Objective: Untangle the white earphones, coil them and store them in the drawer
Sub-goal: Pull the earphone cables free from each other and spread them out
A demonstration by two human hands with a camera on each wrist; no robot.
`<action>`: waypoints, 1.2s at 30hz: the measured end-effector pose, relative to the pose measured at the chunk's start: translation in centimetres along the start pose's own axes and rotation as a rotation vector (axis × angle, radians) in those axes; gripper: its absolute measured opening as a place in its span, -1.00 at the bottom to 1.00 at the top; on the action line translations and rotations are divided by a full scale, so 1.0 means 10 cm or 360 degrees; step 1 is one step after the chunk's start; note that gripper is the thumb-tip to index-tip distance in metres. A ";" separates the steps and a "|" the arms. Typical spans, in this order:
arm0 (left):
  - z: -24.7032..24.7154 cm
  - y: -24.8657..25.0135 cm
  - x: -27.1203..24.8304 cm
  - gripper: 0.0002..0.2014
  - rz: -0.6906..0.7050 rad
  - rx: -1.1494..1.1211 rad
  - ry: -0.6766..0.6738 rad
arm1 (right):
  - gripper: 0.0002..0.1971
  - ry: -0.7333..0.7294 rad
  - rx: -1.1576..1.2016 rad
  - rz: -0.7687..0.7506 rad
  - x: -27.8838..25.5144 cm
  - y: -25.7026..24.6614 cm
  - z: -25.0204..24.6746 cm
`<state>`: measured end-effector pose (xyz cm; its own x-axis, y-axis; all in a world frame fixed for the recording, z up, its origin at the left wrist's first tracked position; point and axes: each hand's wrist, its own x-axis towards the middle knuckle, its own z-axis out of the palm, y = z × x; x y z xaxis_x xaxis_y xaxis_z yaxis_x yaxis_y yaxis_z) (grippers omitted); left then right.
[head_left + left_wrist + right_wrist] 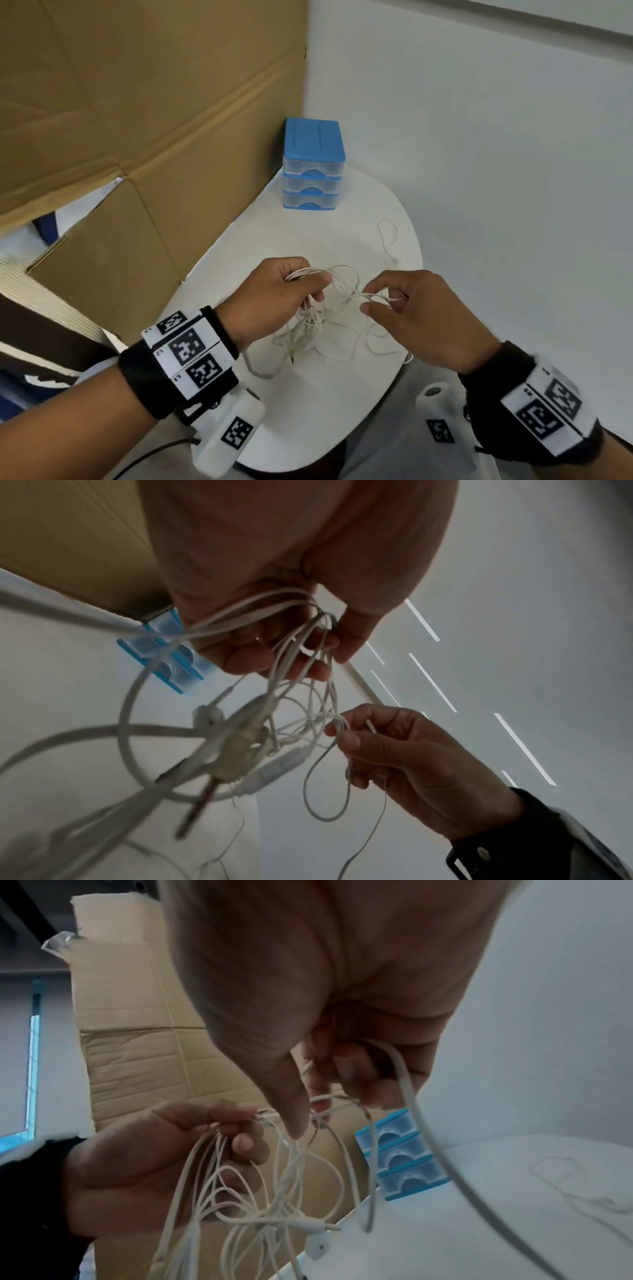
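None of it's sorted yet: left hand (274,298) grips bunched white earphones (329,318), right hand (411,315) pinches one loop, drawer unit (312,164) upper-centre shut.

A white rounded table (342,428) stood in a corner, between a plain white wall (479,137) and leaning brown cardboard sheets (137,102).
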<state>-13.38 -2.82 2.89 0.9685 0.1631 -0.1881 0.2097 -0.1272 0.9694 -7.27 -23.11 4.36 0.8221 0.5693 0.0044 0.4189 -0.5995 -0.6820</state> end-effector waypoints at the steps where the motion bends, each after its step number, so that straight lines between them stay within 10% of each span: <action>1: 0.00 0.00 0.00 -0.72 -0.0001 0.0002 0.0007 | -0.91 0.0006 -0.0045 -0.0016 0.00 0.00 -0.01; 12: 0.01 -0.06 0.02 -0.61 -0.0052 0.0020 0.0133 | -0.89 0.0057 -0.0450 -0.0081 0.01 0.04 -0.04; 36: 0.02 -0.02 0.00 -0.68 -0.0033 -0.0019 -0.0045 | -0.86 0.0172 0.0096 -0.0143 -0.01 -0.03 0.08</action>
<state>-13.35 -2.99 2.64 0.9675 0.1376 -0.2124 0.2283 -0.1127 0.9671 -7.80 -22.56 3.93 0.8204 0.5533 0.1440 0.4715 -0.5123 -0.7178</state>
